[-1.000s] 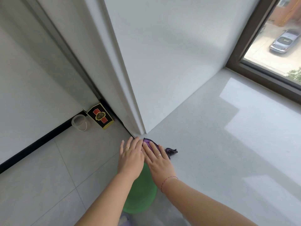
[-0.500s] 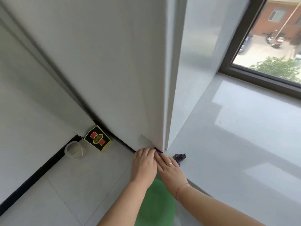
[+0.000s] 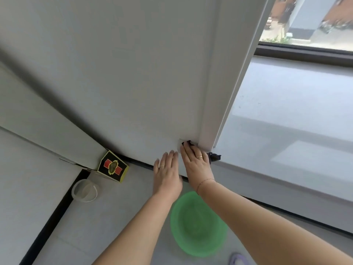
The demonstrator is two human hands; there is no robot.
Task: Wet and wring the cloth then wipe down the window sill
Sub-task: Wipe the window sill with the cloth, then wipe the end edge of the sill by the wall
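- Pressing flat, the right hand pins the dark cloth at the window sill corner, fingers together, for wiping pressure.
- Head view: left hand lies flat alongside, holding nothing, probably bracing; green basin waits below for rewetting.

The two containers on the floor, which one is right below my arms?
The green basin. It sits on the floor directly under the forearms, near the window sill. The clear plastic tub is off to the left, in the corner beside the black and yellow box.
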